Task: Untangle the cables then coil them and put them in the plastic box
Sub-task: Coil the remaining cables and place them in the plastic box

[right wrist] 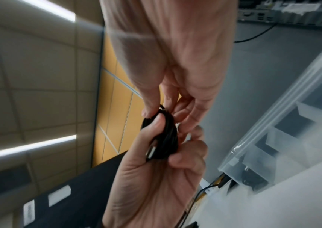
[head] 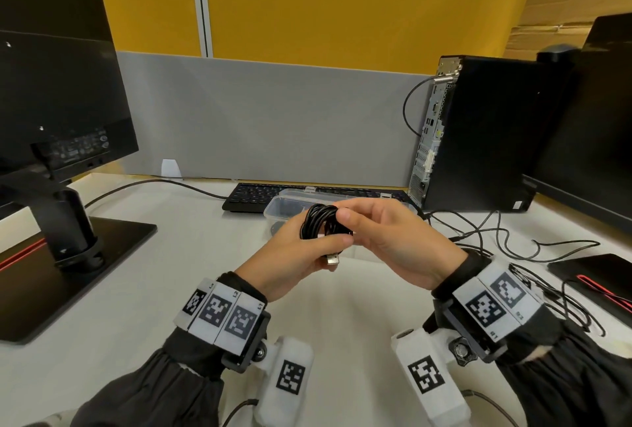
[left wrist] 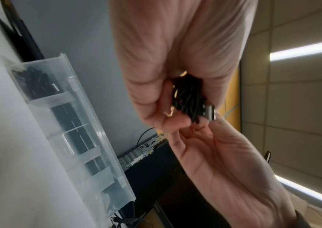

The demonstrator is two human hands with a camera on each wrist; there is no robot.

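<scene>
A black cable wound into a small coil (head: 323, 225) is held above the desk between both hands. My left hand (head: 307, 249) grips the coil from below, thumb pressed across it, and a silver USB plug (head: 332, 259) sticks out by the palm. My right hand (head: 362, 225) pinches the coil's top between thumb and fingers. Just behind the hands sits the clear plastic box (head: 290, 202). In the left wrist view the coil (left wrist: 187, 97), its plug (left wrist: 210, 111) and the divided box (left wrist: 90, 123) show; another black cable (left wrist: 37, 83) lies in one end compartment.
A loose tangle of thin black cables (head: 513, 238) spreads over the desk to the right. A black keyboard (head: 253, 196) lies behind the box, a PC tower (head: 478, 132) stands back right, and a monitor stand (head: 68, 238) is on the left.
</scene>
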